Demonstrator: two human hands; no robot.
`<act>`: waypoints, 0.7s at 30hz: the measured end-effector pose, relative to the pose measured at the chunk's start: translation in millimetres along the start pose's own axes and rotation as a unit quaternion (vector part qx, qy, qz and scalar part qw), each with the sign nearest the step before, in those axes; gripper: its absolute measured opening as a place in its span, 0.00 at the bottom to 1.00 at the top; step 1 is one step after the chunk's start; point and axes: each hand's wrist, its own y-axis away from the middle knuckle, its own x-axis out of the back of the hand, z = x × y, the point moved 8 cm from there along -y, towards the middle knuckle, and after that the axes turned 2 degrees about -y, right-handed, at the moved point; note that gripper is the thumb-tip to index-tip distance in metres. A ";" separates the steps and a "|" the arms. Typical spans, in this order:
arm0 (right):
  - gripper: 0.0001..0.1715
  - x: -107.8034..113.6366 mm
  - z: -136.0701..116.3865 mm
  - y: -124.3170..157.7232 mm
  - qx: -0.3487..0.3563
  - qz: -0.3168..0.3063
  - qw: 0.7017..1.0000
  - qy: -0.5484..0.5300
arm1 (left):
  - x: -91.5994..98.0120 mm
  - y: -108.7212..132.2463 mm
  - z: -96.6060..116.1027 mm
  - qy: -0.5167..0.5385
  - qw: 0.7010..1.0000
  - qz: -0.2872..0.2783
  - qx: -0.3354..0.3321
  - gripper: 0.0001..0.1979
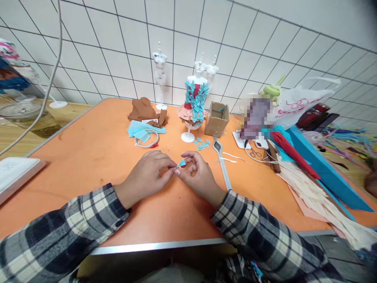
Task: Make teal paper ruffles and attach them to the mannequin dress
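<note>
Both my hands rest on the orange table (97, 157) and pinch one tiny light-blue paper piece (181, 163) between them. My left hand (147, 175) grips its left end with closed fingers. My right hand (197, 175) holds the right end, fingers curled. Straight behind stands a small white mannequin (194, 103) dressed in blue paper bows, red and pink paper. Several loose blue bows (202, 144) lie by its base.
Brown and blue crepe paper (145, 116) with a tape ring (146, 138) lies back left. A small cardboard box (217, 118), a grey ruler-like tool (221, 159), scissors (255, 152), paper rolls and a plastic bag (297, 104) crowd the right. Two bare mannequins stand by the tiled wall.
</note>
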 end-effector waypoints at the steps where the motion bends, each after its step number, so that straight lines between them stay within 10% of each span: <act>1: 0.26 -0.4 -0.2 -0.3 0.000 0.001 1.000 0.007 | -1.6 0.0 0.9 0.003 1.000 -0.008 -0.002 0.09; 9: 0.10 2.2 -5.0 -8.8 0.096 -0.049 0.993 0.056 | -12.0 -1.1 0.3 0.130 0.990 -0.057 0.004 0.11; 13: 0.22 7.4 -23.4 4.2 0.183 -0.031 0.980 0.074 | -23.3 -0.8 -22.8 0.235 0.962 -0.071 0.121 0.12; 16: 0.10 -25.5 -44.9 33.6 0.303 -0.126 0.922 0.203 | -27.6 0.3 -47.8 0.257 0.942 -0.045 0.213 0.13; 21: 0.21 -62.8 -33.8 47.1 0.206 -0.150 0.889 0.380 | -23.7 -1.3 -69.0 0.279 0.921 0.015 0.271 0.14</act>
